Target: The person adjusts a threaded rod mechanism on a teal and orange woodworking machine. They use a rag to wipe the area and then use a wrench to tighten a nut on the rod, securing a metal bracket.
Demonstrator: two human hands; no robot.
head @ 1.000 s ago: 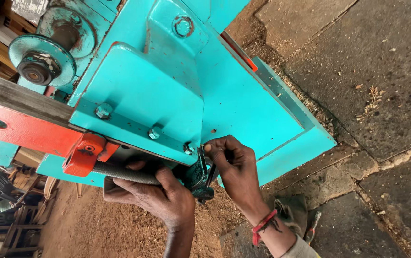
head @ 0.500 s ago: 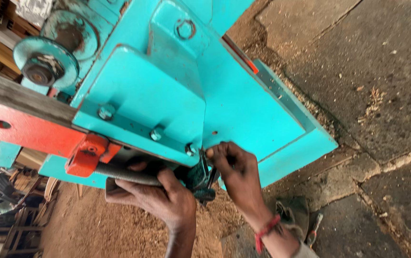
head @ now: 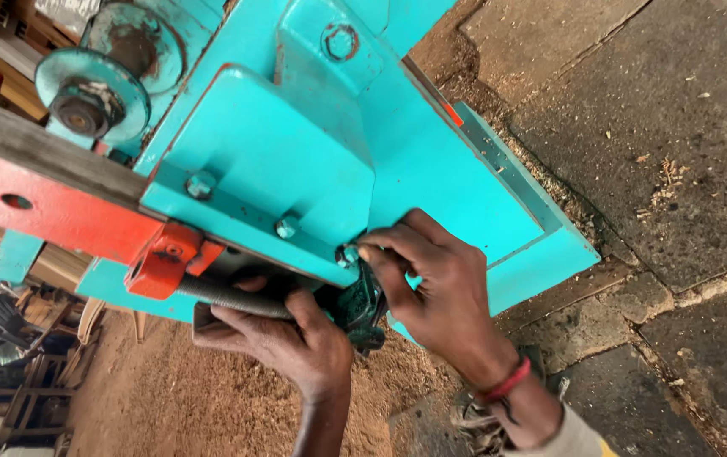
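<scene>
Both grips are busy under the machine's lower edge. The right hand (head: 444, 292) has its thumb and fingertips (head: 380, 254) pinched together on a small bolt head (head: 348, 254) at the corner of the turquoise bracket (head: 270, 169), right where the bracket's bottom flange ends. The left hand (head: 283, 338) is curled shut around a dark threaded rod (head: 228, 296) that runs beneath the bracket, fingers wrapped over the top of it and the palm below. That rod comes out of an orange clamp piece (head: 164, 258) on the left and ends at a dark green metal fitting (head: 362, 309), which sits squeezed between the two hands, just below the pinched bolt.

Two more bolts (head: 201, 184) stand along the same flange, further left, untouched. Above them rises the big turquoise machine body (head: 431, 169), with a hex nut (head: 340, 41) set near its top. Up at the left a round pulley (head: 93, 97), worn and rusty at the hub, sits beside a grey wooden plank (head: 42, 156) and a red painted bar (head: 50, 211) with a hole in it.

On the right wrist is a red band (head: 507, 382), with a pale sleeve just past it. Sawdust (head: 203, 398) covers the ground under the hands, and stone paving (head: 668, 127) spreads to the right. Wooden chair frames (head: 33, 372) stand far off at the lower left.
</scene>
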